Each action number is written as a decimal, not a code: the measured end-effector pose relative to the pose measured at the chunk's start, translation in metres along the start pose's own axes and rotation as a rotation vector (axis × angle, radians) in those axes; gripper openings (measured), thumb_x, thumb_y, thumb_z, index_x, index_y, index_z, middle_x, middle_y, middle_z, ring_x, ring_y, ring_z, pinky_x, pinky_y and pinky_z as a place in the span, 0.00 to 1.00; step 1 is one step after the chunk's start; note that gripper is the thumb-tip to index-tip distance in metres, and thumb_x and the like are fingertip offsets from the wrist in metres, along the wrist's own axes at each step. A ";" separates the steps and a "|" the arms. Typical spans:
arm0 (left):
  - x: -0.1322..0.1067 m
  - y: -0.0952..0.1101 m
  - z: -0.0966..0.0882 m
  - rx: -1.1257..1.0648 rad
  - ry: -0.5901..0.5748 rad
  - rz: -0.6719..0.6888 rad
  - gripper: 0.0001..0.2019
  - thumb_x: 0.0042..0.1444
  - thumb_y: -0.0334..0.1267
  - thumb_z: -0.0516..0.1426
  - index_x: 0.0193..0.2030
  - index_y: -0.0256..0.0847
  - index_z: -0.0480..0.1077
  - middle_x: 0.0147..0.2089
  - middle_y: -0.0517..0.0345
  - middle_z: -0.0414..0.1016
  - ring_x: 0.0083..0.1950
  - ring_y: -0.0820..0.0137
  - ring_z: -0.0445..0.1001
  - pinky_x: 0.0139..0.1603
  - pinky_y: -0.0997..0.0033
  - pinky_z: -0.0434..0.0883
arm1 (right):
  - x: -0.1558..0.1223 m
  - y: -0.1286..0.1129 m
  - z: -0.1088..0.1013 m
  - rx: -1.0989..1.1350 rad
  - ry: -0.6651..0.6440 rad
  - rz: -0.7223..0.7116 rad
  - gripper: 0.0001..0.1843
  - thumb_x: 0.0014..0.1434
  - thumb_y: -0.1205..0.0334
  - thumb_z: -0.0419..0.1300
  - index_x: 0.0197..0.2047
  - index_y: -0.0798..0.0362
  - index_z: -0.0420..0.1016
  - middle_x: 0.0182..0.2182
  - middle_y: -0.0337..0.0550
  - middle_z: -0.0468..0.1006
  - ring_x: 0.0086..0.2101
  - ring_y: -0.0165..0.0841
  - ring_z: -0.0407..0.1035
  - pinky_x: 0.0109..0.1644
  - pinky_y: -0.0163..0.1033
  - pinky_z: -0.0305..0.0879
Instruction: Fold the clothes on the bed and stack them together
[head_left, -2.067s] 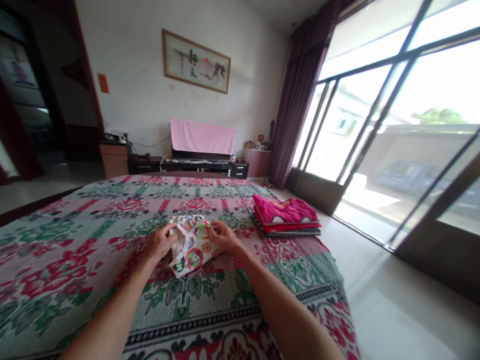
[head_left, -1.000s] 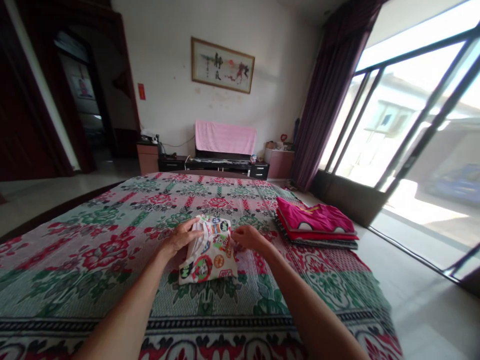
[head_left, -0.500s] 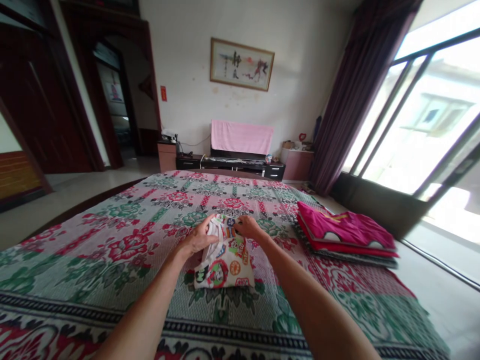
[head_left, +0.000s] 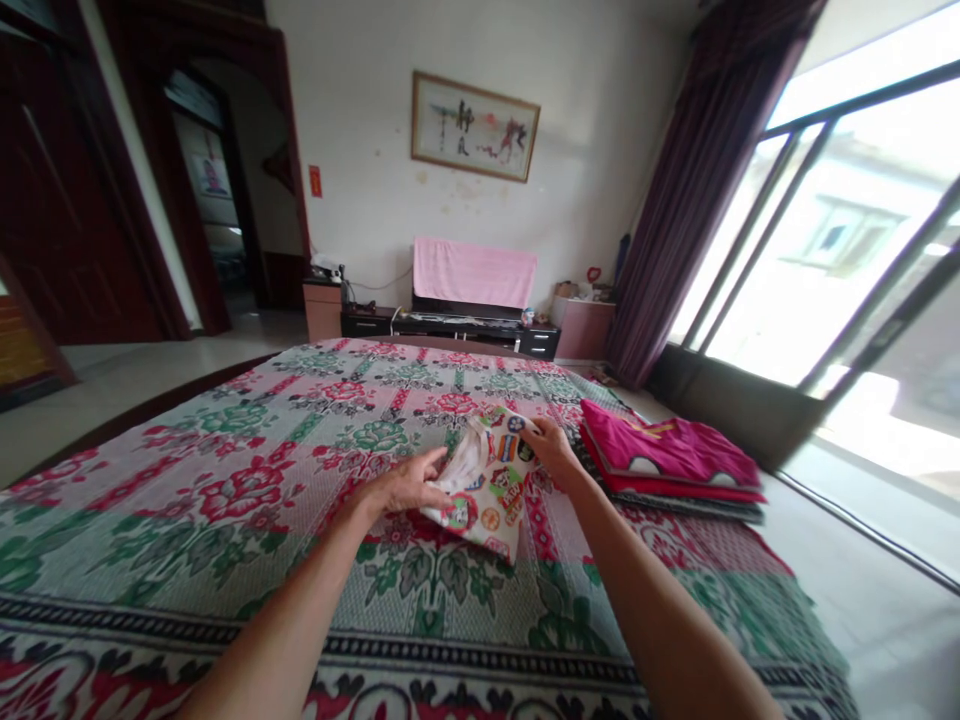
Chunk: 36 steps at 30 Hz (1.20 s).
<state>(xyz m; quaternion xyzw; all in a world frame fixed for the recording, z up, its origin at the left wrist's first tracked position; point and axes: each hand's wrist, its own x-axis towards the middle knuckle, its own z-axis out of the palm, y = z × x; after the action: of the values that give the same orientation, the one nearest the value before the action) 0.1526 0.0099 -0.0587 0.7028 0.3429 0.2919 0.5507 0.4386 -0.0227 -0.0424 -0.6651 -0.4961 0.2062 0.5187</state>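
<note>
A folded white shirt (head_left: pixel 491 490) with colourful cartoon prints is tilted and partly raised over the flowered bedspread (head_left: pixel 315 560). My right hand (head_left: pixel 553 447) pinches its upper right corner, the fingertips partly behind the cloth. At the shirt's left edge, my left hand (head_left: pixel 409 487) has its thumb and fingers spread apart, the thumb touching or very close to the cloth. The shirt's pale neckline opening faces the left hand.
A stack of folded clothes (head_left: pixel 671 460), magenta on top, lies at the bedspread's right side. Beyond the bed stands a low black cabinet (head_left: pixel 367 326) below a pink cloth (head_left: pixel 474 272). A large window (head_left: pixel 825 250) and a purple curtain (head_left: pixel 667 220) are on the right.
The shirt has shifted right and turned clockwise, its right side lifted by my right hand. My left hand has loosened from the shirt's left edge, its fingers now apart.
</note>
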 end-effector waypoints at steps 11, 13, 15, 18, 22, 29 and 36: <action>0.009 0.007 -0.009 -0.421 0.445 -0.164 0.46 0.37 0.39 0.70 0.64 0.32 0.58 0.33 0.54 0.78 0.30 0.70 0.76 0.35 0.71 0.72 | -0.017 0.001 -0.022 0.553 -0.406 0.296 0.24 0.40 0.62 0.67 0.43 0.53 0.72 0.32 0.42 0.81 0.31 0.35 0.76 0.34 0.38 0.74; 0.010 0.002 -0.016 -0.393 0.515 -0.204 0.44 0.39 0.43 0.69 0.63 0.33 0.60 0.34 0.54 0.78 0.30 0.70 0.76 0.34 0.71 0.72 | -0.019 0.003 -0.023 0.496 -0.424 0.337 0.22 0.42 0.62 0.68 0.42 0.53 0.72 0.31 0.41 0.81 0.30 0.34 0.76 0.32 0.38 0.74; 0.008 -0.002 -0.021 -0.313 0.490 -0.258 0.42 0.40 0.46 0.69 0.62 0.34 0.61 0.36 0.53 0.79 0.30 0.70 0.76 0.32 0.71 0.73 | -0.021 0.007 -0.021 0.431 -0.409 0.364 0.17 0.46 0.59 0.67 0.40 0.53 0.72 0.29 0.40 0.80 0.28 0.33 0.75 0.29 0.37 0.73; 0.002 -0.003 -0.027 -0.150 0.366 -0.311 0.43 0.40 0.47 0.67 0.64 0.37 0.60 0.40 0.51 0.79 0.32 0.69 0.76 0.31 0.72 0.72 | -0.023 0.012 -0.015 0.393 -0.357 0.365 0.12 0.52 0.55 0.63 0.37 0.55 0.74 0.27 0.40 0.80 0.27 0.32 0.75 0.28 0.35 0.72; -0.002 0.001 -0.028 0.015 0.249 -0.289 0.46 0.38 0.39 0.67 0.67 0.39 0.57 0.41 0.51 0.79 0.33 0.69 0.75 0.30 0.75 0.69 | -0.022 0.016 -0.009 0.366 -0.297 0.323 0.09 0.52 0.59 0.61 0.34 0.55 0.75 0.24 0.38 0.79 0.25 0.31 0.73 0.28 0.34 0.70; 0.000 0.011 -0.013 -0.006 0.396 -0.134 0.43 0.39 0.34 0.64 0.65 0.34 0.59 0.28 0.60 0.76 0.28 0.71 0.72 0.28 0.77 0.66 | -0.021 0.009 0.000 0.306 -0.206 0.185 0.12 0.46 0.63 0.61 0.37 0.54 0.75 0.24 0.35 0.78 0.25 0.31 0.73 0.30 0.35 0.70; 0.013 0.028 0.007 -0.055 0.468 0.072 0.30 0.43 0.43 0.60 0.55 0.37 0.72 0.28 0.60 0.77 0.27 0.71 0.72 0.25 0.77 0.66 | -0.026 -0.024 -0.042 0.207 -0.090 0.011 0.15 0.49 0.62 0.60 0.42 0.53 0.75 0.27 0.35 0.78 0.29 0.31 0.73 0.32 0.33 0.70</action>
<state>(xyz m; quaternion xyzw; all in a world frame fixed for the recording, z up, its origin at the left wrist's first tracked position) 0.1703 0.0123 -0.0321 0.6128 0.4277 0.4754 0.4642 0.4497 -0.0660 -0.0114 -0.6007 -0.4914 0.2888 0.5605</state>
